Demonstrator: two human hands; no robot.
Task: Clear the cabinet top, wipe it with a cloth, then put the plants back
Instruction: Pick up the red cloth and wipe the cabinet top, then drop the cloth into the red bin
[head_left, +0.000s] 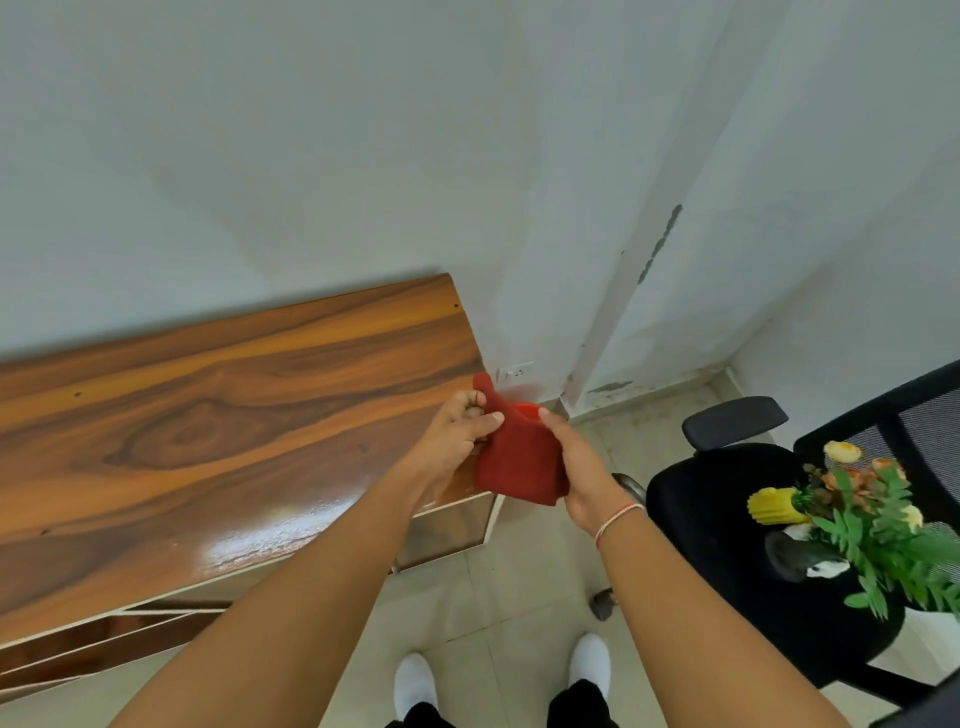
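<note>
Some things are hard to see here. The far left end of the cabinet top (218, 431) runs out of the picture. The black chair (769, 525) is cut off on the right side. The plants (878, 530) lie on the chair seat, and their leaves hide part of a dark pot and a white pot, so their full shapes cannot be made out. A small round red thing peeks out behind the cloth, and it is too hidden to tell what it is.

The red cloth (519, 462) looks soft and thick, and it is bunched and folded. It is held up in the air over the right end of the cabinet top. The left hand (460, 436) pinches the cloth's top corner with curled fingers and thumb. The right hand (576, 467) grips the other side, with its thumb on the cloth. A thin pink and white band goes round the right wrist.

The cabinet top is smooth brown wood with wavy dark lines and a knot shape. It shines near the front edge.

The wall (363, 156) behind is pale and plain, with chipped paint along a corner strip. A white socket sits low on it. The floor (493, 597) has pale tiles. Two white shoes show at the bottom.
</note>
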